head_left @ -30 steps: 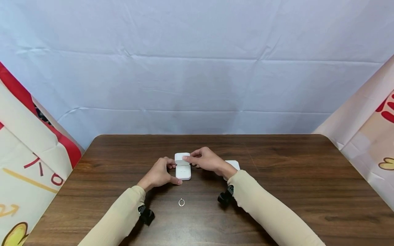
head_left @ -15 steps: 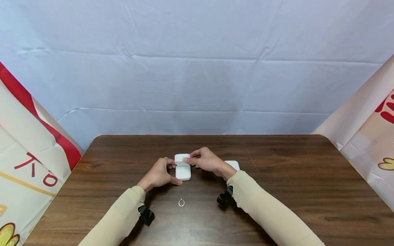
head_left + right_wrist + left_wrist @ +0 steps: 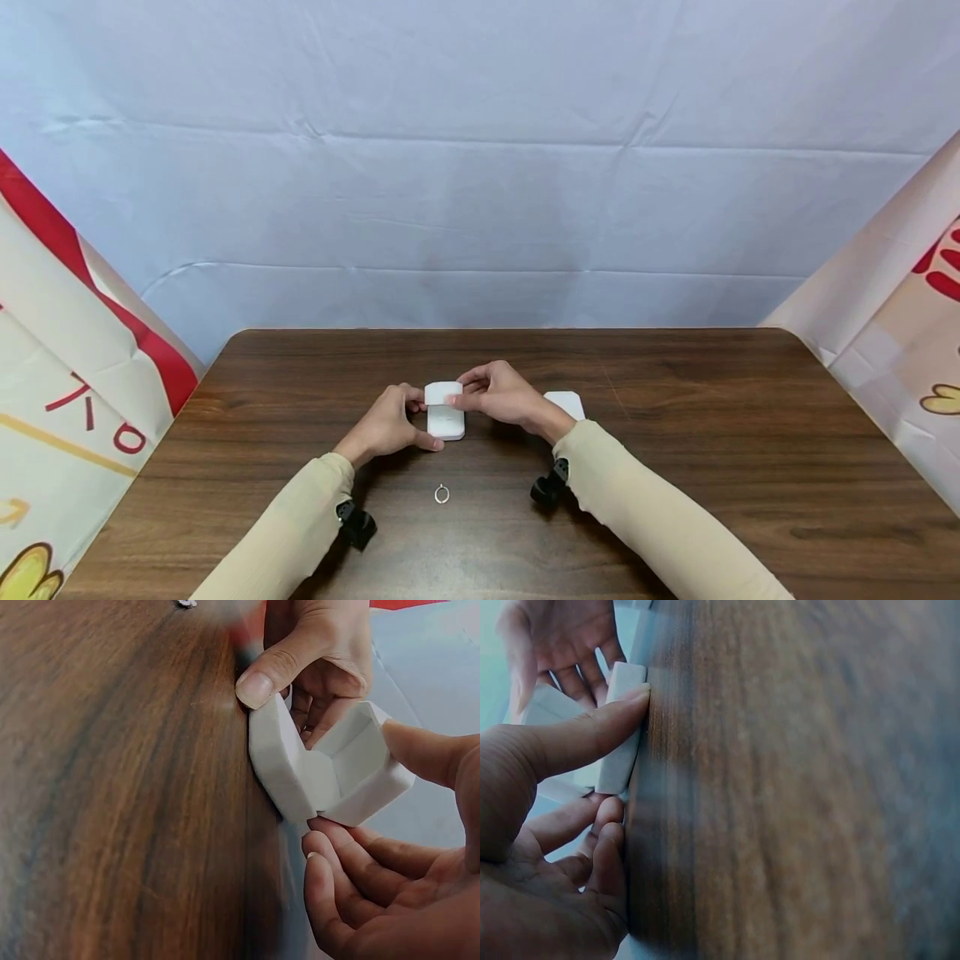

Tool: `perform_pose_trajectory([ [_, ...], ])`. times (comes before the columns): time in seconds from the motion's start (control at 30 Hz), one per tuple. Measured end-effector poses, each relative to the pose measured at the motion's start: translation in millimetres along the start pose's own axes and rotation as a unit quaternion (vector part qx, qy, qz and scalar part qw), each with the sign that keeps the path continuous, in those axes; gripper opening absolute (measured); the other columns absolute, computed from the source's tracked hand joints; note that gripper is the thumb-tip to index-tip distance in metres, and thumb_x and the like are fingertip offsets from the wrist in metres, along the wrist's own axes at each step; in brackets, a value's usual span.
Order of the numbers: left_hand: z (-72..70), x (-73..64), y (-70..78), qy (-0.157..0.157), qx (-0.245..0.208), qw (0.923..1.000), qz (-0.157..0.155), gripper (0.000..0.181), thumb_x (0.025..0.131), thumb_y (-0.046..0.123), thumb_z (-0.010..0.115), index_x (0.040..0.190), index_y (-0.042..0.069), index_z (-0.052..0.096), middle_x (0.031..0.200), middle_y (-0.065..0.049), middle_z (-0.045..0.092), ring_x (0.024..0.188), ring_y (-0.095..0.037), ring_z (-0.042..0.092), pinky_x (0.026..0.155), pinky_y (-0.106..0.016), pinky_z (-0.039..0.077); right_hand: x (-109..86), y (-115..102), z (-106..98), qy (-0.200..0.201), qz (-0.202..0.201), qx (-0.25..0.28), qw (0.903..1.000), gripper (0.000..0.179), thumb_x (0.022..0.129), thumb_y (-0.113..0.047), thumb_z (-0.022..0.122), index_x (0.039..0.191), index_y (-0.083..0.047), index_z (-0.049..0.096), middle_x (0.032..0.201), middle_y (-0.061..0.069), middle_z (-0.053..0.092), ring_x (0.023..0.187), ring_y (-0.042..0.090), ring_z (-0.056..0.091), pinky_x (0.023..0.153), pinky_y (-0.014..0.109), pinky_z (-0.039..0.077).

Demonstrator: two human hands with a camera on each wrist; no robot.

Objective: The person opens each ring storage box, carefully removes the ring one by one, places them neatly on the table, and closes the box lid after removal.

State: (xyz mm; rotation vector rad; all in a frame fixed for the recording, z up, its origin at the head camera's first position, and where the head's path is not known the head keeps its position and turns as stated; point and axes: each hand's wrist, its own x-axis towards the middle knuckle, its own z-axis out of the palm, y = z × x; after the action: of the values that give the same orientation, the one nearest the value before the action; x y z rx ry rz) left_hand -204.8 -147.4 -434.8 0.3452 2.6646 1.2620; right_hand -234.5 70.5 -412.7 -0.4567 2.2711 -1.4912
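Observation:
A small white ring box (image 3: 446, 427) stands on the brown table (image 3: 675, 467), its hinged lid (image 3: 442, 393) tilted partway over the base. My left hand (image 3: 386, 423) holds the base, thumb at the front and fingers behind, as the left wrist view shows. With its thumb on the rim, my right hand (image 3: 506, 396) grips the lid, fingers at the back near the hinge. The right wrist view looks into the pale lining (image 3: 352, 754) of the lid; the inside of the base is mostly hidden. In front of the box lies a silver-coloured ring (image 3: 442, 494), touched by neither hand.
A flat white piece (image 3: 566, 405), perhaps a lid or second box, lies partly hidden behind my right wrist. A pale cloth (image 3: 480, 208) hangs beyond the table's far edge. Printed cloths (image 3: 82, 400) hang at both sides.
The right hand has swung the lid forward and down, narrowing the gap above the base. The left hand, the base and the ring have stayed in place.

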Motion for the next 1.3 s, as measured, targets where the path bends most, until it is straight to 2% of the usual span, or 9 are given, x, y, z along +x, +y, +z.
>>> perform_pose_trajectory([
  [0.27, -0.7, -1.4, -0.4, -0.002, -0.004, 1.0000, 0.002, 0.044, 0.066, 0.012, 0.097, 0.101, 0.004, 0.072, 0.098, -0.006, 0.059, 0.092, -0.023, 0.052, 0.083, -0.037, 0.044, -2.4, 2, 2, 0.001, -0.024, -0.011, 0.9997, 0.041, 0.087, -0.018, 0.082, 0.119, 0.004, 0.068, 0.103, 0.009, 0.069, 0.094, 0.020, 0.064, 0.083, 0.033, 0.052],
  [0.5, -1.9, -2.5, -1.3, -0.003, -0.001, 0.9999, 0.013, 0.045, 0.066, 0.012, 0.097, 0.103, 0.004, 0.074, 0.098, -0.005, 0.059, 0.091, -0.022, 0.052, 0.083, -0.037, 0.044, -4.5, 4, 6, 0.012, -0.047, -0.045, 0.9978, 0.041, 0.083, -0.016, 0.086, 0.117, -0.001, 0.070, 0.101, 0.004, 0.070, 0.094, 0.020, 0.065, 0.086, 0.034, 0.052],
  [0.8, -1.7, -4.1, -1.2, -0.003, -0.005, 0.9999, 0.012, 0.048, 0.066, 0.013, 0.097, 0.106, 0.003, 0.074, 0.099, -0.005, 0.061, 0.092, -0.021, 0.054, 0.084, -0.038, 0.046, -9.1, 6, 8, 0.023, -0.094, -0.081, 0.9921, 0.042, 0.079, -0.015, 0.089, 0.113, 0.001, 0.070, 0.100, 0.006, 0.071, 0.096, 0.028, 0.069, 0.081, 0.032, 0.055],
  [1.0, -1.6, -4.2, -0.8, 0.000, -0.008, 0.9999, 0.010, 0.051, 0.065, 0.012, 0.098, 0.108, 0.002, 0.074, 0.100, -0.006, 0.061, 0.092, -0.022, 0.055, 0.085, -0.039, 0.046, -11.5, 6, 11, 0.030, -0.108, -0.111, 0.9874, 0.044, 0.076, -0.014, 0.091, 0.113, -0.002, 0.070, 0.101, 0.005, 0.071, 0.098, 0.026, 0.068, 0.086, 0.042, 0.055],
  [1.17, -1.2, -3.8, -0.6, -0.001, -0.012, 0.9999, 0.004, 0.055, 0.065, 0.011, 0.098, 0.112, 0.000, 0.072, 0.101, -0.006, 0.061, 0.093, -0.023, 0.055, 0.086, -0.040, 0.047, -13.3, 8, 14, 0.045, -0.126, -0.146, 0.9802, 0.046, 0.072, -0.017, 0.094, 0.110, -0.005, 0.071, 0.100, 0.002, 0.071, 0.098, 0.024, 0.067, 0.086, 0.042, 0.054],
  [1.3, -1.0, -3.9, -0.5, 0.000, -0.010, 0.9999, 0.005, 0.056, 0.064, 0.010, 0.098, 0.113, -0.001, 0.072, 0.101, -0.006, 0.061, 0.093, -0.023, 0.056, 0.086, -0.040, 0.047, -13.6, 9, 16, 0.055, -0.133, -0.154, 0.9775, 0.047, 0.069, -0.019, 0.096, 0.107, -0.007, 0.072, 0.099, 0.000, 0.071, 0.097, 0.024, 0.067, 0.085, 0.041, 0.053],
])
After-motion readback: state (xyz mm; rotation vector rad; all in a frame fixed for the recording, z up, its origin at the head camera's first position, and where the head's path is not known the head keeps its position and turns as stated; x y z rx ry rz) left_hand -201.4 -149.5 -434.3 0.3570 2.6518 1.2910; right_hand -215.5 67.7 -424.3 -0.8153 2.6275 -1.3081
